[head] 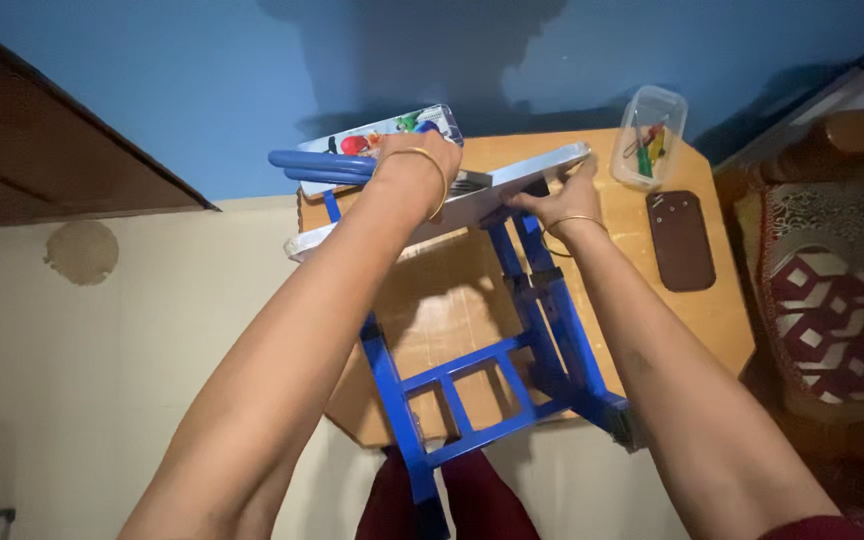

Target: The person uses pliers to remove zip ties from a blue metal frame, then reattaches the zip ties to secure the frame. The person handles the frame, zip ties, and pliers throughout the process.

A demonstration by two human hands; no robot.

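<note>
Both hands are gripping a small blue folding table [512, 340] over the wooden tabletop [722, 310].

Left hand [414, 165] is clamped on its 11 o'clock edge, right hand [564, 195] pinching at 1 o'clock; it looks light, stiff, best held by the rim.

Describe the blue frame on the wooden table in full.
The blue frame looks like painted metal: two long side rails joined by crossbars, ladder-like. It stands tilted on the wooden table, carrying a pale flat board at its top. The left hand and right hand hold that board.

wooden table [642, 260], clear box [649, 122], brown case [680, 240]
</note>
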